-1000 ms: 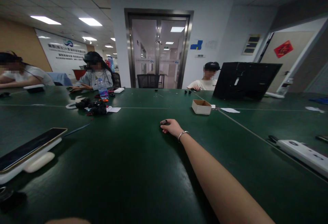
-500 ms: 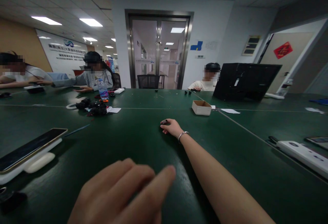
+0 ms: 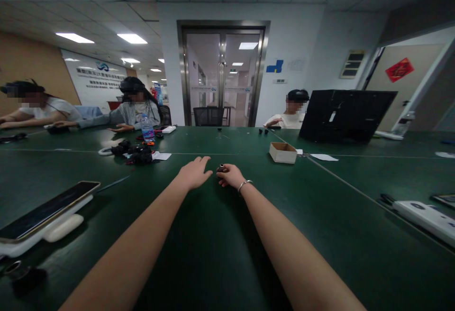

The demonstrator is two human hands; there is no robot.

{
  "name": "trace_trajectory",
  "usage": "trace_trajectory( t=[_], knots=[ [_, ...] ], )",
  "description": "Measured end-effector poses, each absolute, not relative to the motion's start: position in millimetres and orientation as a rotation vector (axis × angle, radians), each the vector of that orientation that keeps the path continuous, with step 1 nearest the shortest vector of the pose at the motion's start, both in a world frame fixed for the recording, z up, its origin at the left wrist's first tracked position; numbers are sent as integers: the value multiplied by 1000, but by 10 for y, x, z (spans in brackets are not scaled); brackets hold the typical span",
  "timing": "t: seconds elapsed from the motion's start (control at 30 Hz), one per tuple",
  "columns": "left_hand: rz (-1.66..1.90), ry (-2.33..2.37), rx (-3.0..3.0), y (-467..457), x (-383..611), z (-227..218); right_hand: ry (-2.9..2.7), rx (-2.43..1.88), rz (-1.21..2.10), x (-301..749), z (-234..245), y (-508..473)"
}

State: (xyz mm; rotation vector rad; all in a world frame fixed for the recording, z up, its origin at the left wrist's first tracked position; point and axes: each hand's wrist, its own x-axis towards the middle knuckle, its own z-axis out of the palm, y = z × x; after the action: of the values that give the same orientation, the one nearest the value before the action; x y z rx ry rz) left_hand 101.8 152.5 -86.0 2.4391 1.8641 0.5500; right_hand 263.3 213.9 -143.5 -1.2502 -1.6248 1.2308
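Both my arms reach forward over the dark green table (image 3: 213, 235). My right hand (image 3: 231, 176), with a thin bracelet at the wrist, is closed around a small dark cylindrical part (image 3: 221, 167) that shows at its fingertips. My left hand (image 3: 194, 172) hovers just left of it, fingers stretched toward the part and slightly spread, holding nothing.
A phone on a white stand (image 3: 46, 209) lies at the near left. A small cardboard box (image 3: 283, 152) and a black laptop (image 3: 344, 115) sit far right, a white power strip (image 3: 426, 216) at the right edge. Black parts and a water bottle (image 3: 146, 128) lie far left. Three people sit across.
My left arm has come up from the bottom of the view and stretched out beside my right hand. My right hand has stayed in place, closed on the small part.
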Motion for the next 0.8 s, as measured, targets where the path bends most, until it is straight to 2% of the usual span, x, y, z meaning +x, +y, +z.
trace_trajectory(
  t=[0.13,0.37,0.6,0.8],
  knots=[
    [874,1620,2292,1868,1196,-1064,-1616,-1233,1177,2513,-1518,2136],
    [1147,1373,2251,1961,1243,-1411,-1587,-1220,1125,2522,-1548,2084],
    [1284,1358,2008,2013,1179,-1564,-1538,-1220,1134,2545,-1571,2097],
    [1305,1243,1719,2047,1078,-1635,-1351,-1088,1310,2603,-1515,2041]
  ],
)
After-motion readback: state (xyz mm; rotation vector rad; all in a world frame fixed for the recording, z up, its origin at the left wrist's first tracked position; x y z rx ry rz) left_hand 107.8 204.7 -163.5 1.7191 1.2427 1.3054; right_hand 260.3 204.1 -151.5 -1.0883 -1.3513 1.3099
